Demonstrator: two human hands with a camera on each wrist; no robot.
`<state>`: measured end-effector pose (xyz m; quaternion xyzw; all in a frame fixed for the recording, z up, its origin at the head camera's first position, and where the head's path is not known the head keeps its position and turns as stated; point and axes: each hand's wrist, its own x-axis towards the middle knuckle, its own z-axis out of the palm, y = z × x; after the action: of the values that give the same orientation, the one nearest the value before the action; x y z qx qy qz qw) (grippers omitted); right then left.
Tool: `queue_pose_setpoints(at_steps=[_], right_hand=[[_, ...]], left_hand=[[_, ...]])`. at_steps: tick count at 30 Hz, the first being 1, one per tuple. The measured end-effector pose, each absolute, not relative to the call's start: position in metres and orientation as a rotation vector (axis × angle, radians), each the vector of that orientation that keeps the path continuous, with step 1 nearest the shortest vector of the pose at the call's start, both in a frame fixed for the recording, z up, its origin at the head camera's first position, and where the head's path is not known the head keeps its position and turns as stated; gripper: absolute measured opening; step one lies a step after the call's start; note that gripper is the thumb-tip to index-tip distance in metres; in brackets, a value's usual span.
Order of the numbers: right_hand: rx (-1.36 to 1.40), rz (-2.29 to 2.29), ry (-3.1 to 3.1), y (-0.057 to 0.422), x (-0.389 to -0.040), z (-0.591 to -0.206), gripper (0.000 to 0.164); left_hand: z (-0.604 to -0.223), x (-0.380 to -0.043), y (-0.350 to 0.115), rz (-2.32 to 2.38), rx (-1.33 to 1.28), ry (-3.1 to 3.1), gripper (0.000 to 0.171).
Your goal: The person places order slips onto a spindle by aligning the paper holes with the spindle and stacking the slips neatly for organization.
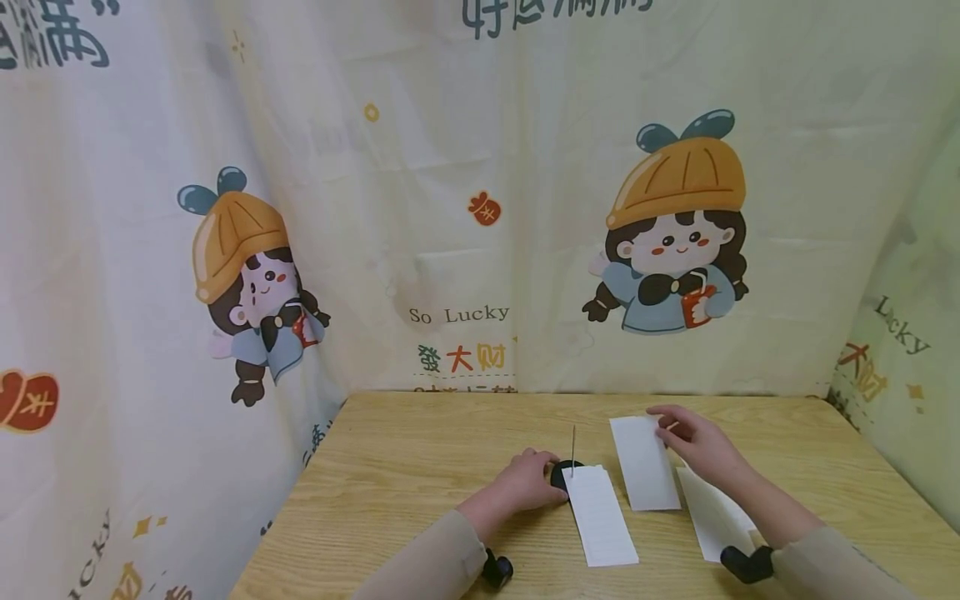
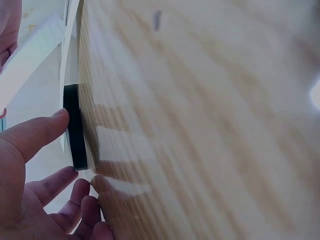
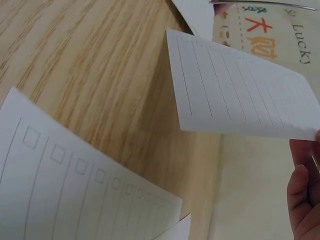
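Observation:
A paper spike stands on the table, with a round black base (image 1: 561, 478) and a thin upright metal needle (image 1: 573, 446). My left hand (image 1: 525, 482) grips the base at its left side; in the left wrist view the thumb lies against the black edge (image 2: 75, 135) and the other fingers curl beneath it. A white lined slip (image 1: 602, 517) lies at the spike, its top end at the needle's foot. My right hand (image 1: 701, 446) pinches another slip (image 1: 647, 467) by its upper right corner, tilted above the table. Ruled lines show on this slip (image 3: 240, 90).
More white slips (image 1: 708, 517) printed with lines and small boxes lie under my right forearm. Black wrist cameras (image 1: 746, 565) sit at both sleeves. Behind the wooden table (image 1: 420, 442) hangs a printed curtain (image 1: 420, 208), with further curtain on both sides.

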<state>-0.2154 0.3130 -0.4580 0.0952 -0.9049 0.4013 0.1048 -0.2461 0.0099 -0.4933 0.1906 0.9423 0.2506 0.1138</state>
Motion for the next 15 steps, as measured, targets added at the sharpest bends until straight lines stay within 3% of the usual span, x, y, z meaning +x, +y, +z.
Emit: queue_pose_setpoints(at_steps=[15], right_hand=[[0.228, 1.214, -2.639, 0.299, -0.203, -0.441, 0.033]], left_hand=[[-0.479, -0.239, 0.001, 0.914, 0.496, 2.747, 0.046]])
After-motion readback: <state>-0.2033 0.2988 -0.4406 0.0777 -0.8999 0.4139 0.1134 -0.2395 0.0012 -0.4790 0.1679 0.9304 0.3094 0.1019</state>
